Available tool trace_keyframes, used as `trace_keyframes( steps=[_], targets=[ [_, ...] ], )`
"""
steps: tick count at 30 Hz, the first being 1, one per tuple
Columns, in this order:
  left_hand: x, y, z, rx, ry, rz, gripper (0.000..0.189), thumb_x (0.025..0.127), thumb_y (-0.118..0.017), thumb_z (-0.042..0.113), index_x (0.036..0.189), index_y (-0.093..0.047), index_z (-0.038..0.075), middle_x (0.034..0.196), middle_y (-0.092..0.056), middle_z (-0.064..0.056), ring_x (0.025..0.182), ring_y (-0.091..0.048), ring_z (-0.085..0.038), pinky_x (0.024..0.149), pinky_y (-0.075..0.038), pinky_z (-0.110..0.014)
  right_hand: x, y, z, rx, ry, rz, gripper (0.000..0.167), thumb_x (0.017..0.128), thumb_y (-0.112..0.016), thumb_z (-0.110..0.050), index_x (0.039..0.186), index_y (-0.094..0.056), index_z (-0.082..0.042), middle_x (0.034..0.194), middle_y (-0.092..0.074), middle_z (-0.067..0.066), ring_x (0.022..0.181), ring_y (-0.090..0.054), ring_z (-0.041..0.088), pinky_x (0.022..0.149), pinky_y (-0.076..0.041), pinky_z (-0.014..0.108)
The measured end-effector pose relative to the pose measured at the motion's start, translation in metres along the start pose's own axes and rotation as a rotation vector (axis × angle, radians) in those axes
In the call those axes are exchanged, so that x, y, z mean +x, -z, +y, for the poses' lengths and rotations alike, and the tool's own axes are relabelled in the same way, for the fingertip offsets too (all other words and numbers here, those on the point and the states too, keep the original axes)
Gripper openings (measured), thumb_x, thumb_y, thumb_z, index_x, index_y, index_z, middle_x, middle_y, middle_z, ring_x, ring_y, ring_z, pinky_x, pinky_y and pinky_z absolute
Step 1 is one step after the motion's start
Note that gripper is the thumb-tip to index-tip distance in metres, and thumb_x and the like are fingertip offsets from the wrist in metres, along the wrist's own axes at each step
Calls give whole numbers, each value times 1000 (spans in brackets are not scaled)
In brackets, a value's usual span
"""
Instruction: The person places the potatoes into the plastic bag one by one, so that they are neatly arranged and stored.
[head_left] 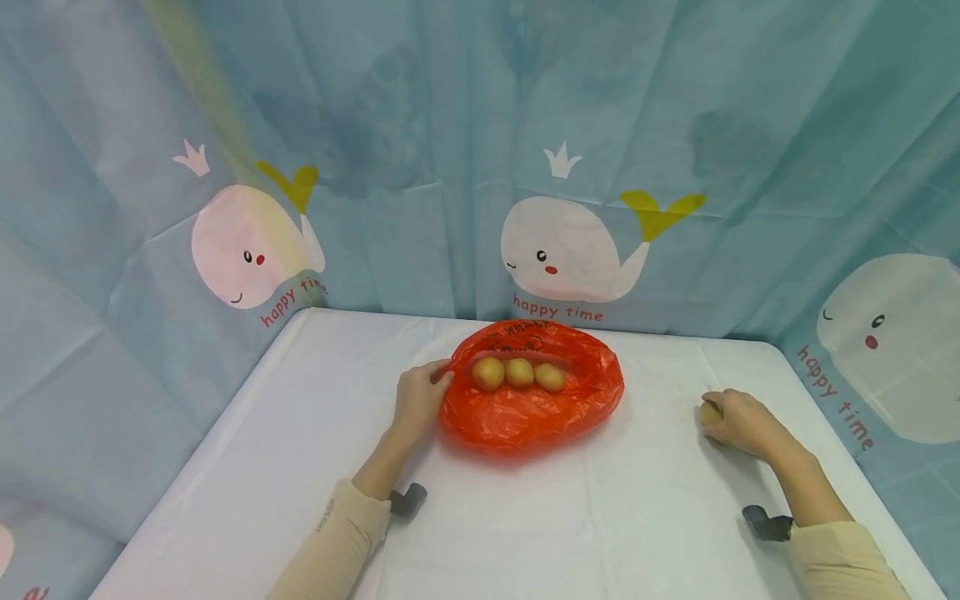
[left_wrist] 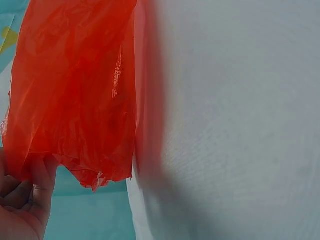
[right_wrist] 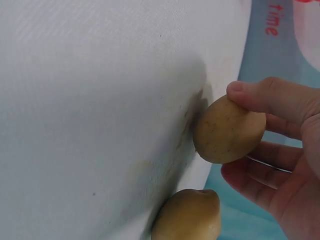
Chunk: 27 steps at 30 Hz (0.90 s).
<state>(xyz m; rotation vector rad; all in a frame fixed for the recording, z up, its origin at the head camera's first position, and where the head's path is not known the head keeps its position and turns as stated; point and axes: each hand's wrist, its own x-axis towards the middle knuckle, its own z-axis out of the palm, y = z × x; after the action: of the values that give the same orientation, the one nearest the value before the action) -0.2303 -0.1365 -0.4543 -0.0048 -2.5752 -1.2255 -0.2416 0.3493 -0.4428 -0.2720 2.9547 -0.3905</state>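
Observation:
A red plastic bag (head_left: pixel 517 421) lies spread on the table with its mouth facing up. Three potatoes (head_left: pixel 519 372) sit in a row inside it. At the bag's left edge my left hand (head_left: pixel 422 396) pinches the rim between thumb and fingers; the left wrist view shows the thin red film (left_wrist: pixel 75 90) hanging from that grip. Far to the right, my right hand (head_left: pixel 742 423) holds a potato (right_wrist: pixel 227 130) between thumb and fingers, close to the tabletop. Another potato (right_wrist: pixel 187 215) rests on the table beside it in the right wrist view; in the head view the hand hides it.
A white cloth (head_left: pixel 600 517) covers the table. Blue curtains (head_left: pixel 450 167) printed with whales hang behind and along both sides, close to the table's edges. Faint dirt marks (right_wrist: pixel 187 120) show on the cloth near the held potato.

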Motion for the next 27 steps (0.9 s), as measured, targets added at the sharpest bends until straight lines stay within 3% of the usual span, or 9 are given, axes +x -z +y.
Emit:
trace_keyframes(
  steps=[9,18,27],
  targets=[
    [-1,1,1,-8,-6,-1,31,92,-66,13,122,-67,2,115,-71,-16,108,-68,-31,91,-57,-41,1,1,-1,48,23,-3,55,81,-70,-13,124,-54,17,111,-62,34,80,-54,27,69,-47,41],
    [-2,1,2,-18,15,-14,32,94,-65,14,124,-66,3,118,-71,-15,110,-68,-29,92,-56,-40,-1,4,-7,76,53,34,52,82,-66,-12,124,-55,16,119,-59,38,91,-59,35,76,-51,49],
    [-1,0,1,-5,9,-12,32,93,-66,14,122,-67,2,116,-71,-16,109,-68,-30,91,-56,-40,-3,7,-14,130,45,9,54,82,-68,-11,127,-53,15,115,-60,35,88,-57,30,72,-51,40]
  ],
)
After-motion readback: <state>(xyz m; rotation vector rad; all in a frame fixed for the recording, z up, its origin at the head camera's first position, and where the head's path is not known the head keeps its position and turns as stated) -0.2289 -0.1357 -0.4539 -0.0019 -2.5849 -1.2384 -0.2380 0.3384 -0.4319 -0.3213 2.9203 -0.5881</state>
